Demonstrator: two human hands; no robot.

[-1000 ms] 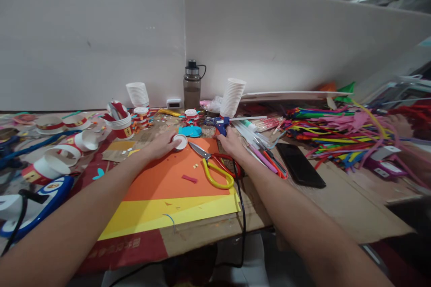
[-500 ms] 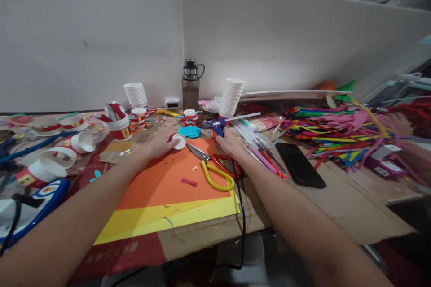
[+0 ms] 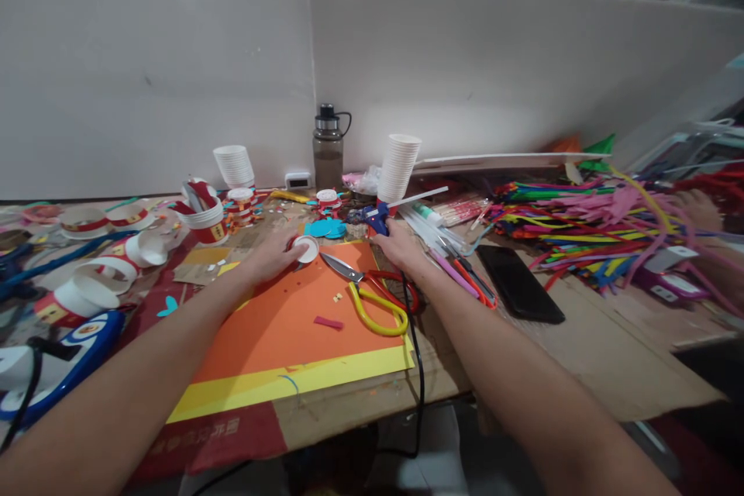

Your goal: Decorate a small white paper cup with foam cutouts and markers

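My left hand (image 3: 277, 257) is closed on a small white paper cup piece (image 3: 305, 250) with a round, rimmed face, held over the orange paper (image 3: 279, 325). My right hand (image 3: 396, 242) grips a blue hot glue gun (image 3: 377, 218) with a white glue stick (image 3: 419, 196) jutting from its back; a black cord hangs below. Between the hands lie scissors (image 3: 372, 302) with yellow and red handles, blades pointing to the far left. Blue paper cut-outs (image 3: 325, 228) rest just beyond them. A dark red paper strip (image 3: 328, 322) is on the orange sheet.
Behind stand a bottle (image 3: 328, 147) and stacked paper cups (image 3: 400, 168). At right are a black phone (image 3: 519, 284), many pipe cleaners (image 3: 581, 225) and another person's hand (image 3: 697, 211). Cut cups (image 3: 78, 296) and a cup of scraps (image 3: 208, 225) sit at left.
My left hand has shifted slightly left with the cup piece, whose round face now shows tilted more upward. My right hand stays around the glue gun in nearly the same spot.
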